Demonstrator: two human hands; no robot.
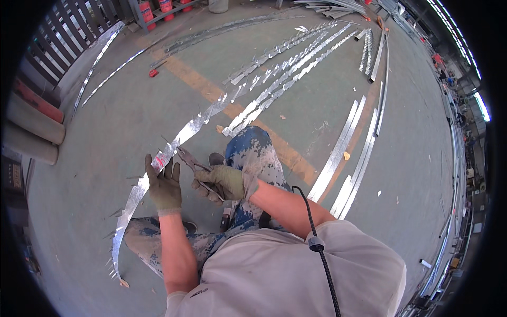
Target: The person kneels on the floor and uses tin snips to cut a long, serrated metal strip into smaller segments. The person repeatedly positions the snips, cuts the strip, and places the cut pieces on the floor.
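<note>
left hand (165, 186) gloved, gripping galvanized metal strip (153, 171) over knee | right hand (222, 181) closed on pliers (191, 161) at strip edge | progress: looks mid-strip; many strips (288, 66) laid out on floor (95, 132)

Left hand (165, 186) on the metal strip (174, 145), snips (194, 168) in right hand (222, 182) just right of it.
</note>
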